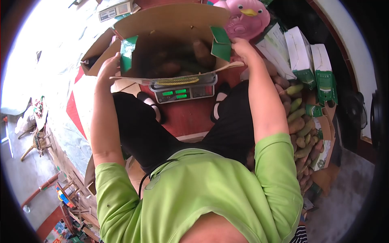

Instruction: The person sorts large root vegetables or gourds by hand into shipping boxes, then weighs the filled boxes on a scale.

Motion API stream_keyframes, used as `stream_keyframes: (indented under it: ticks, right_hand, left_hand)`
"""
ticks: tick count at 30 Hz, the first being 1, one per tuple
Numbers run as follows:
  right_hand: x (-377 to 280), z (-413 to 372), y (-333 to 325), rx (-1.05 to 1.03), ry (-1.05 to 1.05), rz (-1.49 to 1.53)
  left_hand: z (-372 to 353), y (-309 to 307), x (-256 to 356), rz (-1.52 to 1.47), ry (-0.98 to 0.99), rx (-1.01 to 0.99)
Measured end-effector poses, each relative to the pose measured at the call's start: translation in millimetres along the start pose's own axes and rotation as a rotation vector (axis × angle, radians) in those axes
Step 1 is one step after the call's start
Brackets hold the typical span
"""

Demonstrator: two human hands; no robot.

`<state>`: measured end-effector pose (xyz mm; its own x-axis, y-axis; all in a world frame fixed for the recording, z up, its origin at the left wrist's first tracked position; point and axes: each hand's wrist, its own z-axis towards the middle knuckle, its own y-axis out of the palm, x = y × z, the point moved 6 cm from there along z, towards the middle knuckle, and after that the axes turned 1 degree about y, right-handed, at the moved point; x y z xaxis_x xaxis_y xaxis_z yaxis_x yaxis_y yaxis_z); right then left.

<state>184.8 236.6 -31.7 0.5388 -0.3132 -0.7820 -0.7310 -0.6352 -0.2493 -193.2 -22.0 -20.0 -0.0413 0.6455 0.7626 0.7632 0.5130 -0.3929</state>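
Observation:
A large open cardboard box with green corner pieces stands in front of me, with several brown and green vegetables in its shaded inside. It rests on a digital scale whose green displays are lit. My left hand is at the box's left side, its fingers closed on the edge by the green corner. At the right side my right hand grips the box edge beside the other green piece. Some fingertips of both hands are hidden behind the cardboard.
A heap of potatoes and long green vegetables lies to the right. White and green cartons stand behind it. A pink duck-faced plastic item is beyond the box. Wooden stools are at the lower left.

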Motion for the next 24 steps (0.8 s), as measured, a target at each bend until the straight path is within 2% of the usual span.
stream_keyframes:
  ticks: [5,9,12,14,15,17,21,24]
  right_hand:
    - [11,15,2,-0.054,-0.001,0.111]
    - [-9,-6,10,-0.078,-0.037,0.088]
    - [-18,-6,14,-0.172,-0.045,0.040]
    - [-14,-2,12,-0.093,0.003,0.077]
    - [-17,-3,14,-0.107,-0.007,0.064]
    - [-22,-4,11,0.008,-0.034,-0.014]
    - [-28,11,19,-0.036,-0.113,0.108]
    - [-56,4,43,-0.036,-0.184,0.221]
  left_hand:
    - [25,-8,-17,0.084,-0.030,0.026]
    - [19,-5,-17,-0.006,-0.082,0.079]
    - [-8,0,1,-0.109,-0.089,0.085]
    - [-19,1,6,-0.194,-0.097,0.087]
    - [-21,0,6,-0.254,-0.097,0.067]
    - [-25,-4,5,-0.294,-0.091,0.056]
    - [-35,-25,-4,-0.388,-0.115,0.097]
    - [-9,-56,-44,-0.440,-0.125,0.087]
